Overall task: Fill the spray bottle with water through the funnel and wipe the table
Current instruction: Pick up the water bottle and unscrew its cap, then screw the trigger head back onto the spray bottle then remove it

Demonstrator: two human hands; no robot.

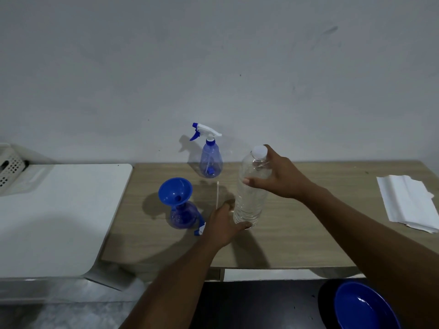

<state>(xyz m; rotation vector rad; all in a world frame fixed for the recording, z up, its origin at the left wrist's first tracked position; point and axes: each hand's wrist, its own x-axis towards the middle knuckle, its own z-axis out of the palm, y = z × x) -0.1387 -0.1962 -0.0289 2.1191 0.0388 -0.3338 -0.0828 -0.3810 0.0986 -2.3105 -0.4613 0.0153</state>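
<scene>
- Your right hand wraps the shoulder of the water bottle, thumb across the front and fingers round the back, one finger reaching up beside the white cap; that high grip suits steering the neck, and it puts you near the cap, which is on and, I judge, has to come off before any pouring.
- Your left hand cups the bottle's base, thumb along the front edge and fingers curled at its left side; it steadies the tall, thin-walled bottle low down so it does not swing; whether the base touches the wooden table I cannot tell.
- The spray bottle stands open just left of your left hand with the blue funnel seated in its neck, ready to receive water; its spray head lies beside it, partly hidden by your hand; a white tube lies along the table behind.
- A second spray bottle, head fitted, stands by the wall, out of the pouring path.
- The paper towels lie well apart at the right, probably kept dry for the wiping.
</scene>
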